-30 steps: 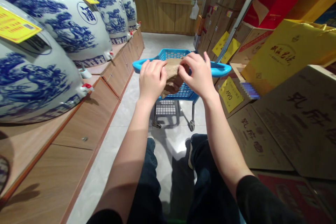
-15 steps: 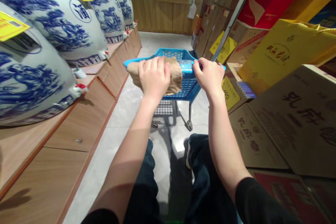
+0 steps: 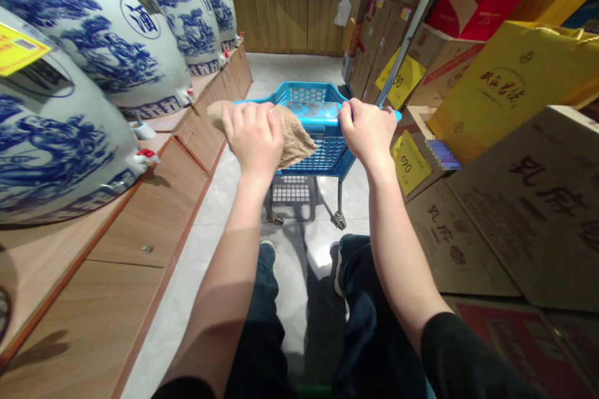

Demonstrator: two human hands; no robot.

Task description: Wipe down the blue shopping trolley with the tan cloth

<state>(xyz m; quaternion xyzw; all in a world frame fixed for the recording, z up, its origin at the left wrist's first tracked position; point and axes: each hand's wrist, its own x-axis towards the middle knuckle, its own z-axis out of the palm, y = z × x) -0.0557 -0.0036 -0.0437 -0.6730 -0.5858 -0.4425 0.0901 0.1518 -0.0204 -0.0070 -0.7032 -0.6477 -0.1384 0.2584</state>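
A small blue shopping cart (image 3: 322,156) stands in the aisle before me, its handlebar toward me. My left hand (image 3: 255,137) is closed over a tan cloth (image 3: 297,142), pressing it onto the left end of the handlebar. Part of the cloth hangs down on the near side, and the fingertips are hidden behind it. My right hand (image 3: 370,131) grips the right end of the same handlebar, its thumb toward the middle. Between the hands, a clear cover on the handle's flat middle (image 3: 313,112) lies bare.
Large blue-and-white jars (image 3: 154,31) with red taps line a wooden cabinet (image 3: 135,243) on the left. Cardboard boxes (image 3: 528,199), a yellow gift bag (image 3: 505,87) and a slanting metal pole (image 3: 414,25) crowd the right. A wooden counter (image 3: 285,19) with packaged goods closes the far end.
My left hand has slid the cloth leftward along the handlebar, baring more of its middle. My right hand keeps its grip on the right end.
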